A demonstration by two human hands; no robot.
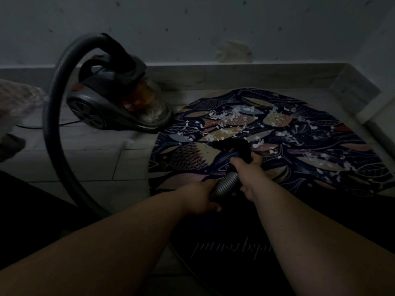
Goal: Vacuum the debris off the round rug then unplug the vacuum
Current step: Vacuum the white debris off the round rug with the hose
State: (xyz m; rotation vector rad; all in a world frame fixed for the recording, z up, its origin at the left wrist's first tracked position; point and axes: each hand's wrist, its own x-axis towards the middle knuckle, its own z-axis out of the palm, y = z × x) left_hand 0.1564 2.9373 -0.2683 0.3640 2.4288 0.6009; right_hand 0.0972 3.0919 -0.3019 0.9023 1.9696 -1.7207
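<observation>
1. my left hand grips the ribbed hose; my right hand is curled round the black nozzle, which is down on the round rug.
2. white debris covers the rug's middle and far side, and the near side looks clean, so i judge the vacuuming partly done.
3. the vacuum sits left of the rug. unplugging is still to do, and i can't see the plug.

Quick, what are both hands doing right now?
Left hand: grips the ribbed grey vacuum hose.
Right hand: grips the black nozzle end of that hose.
</observation>
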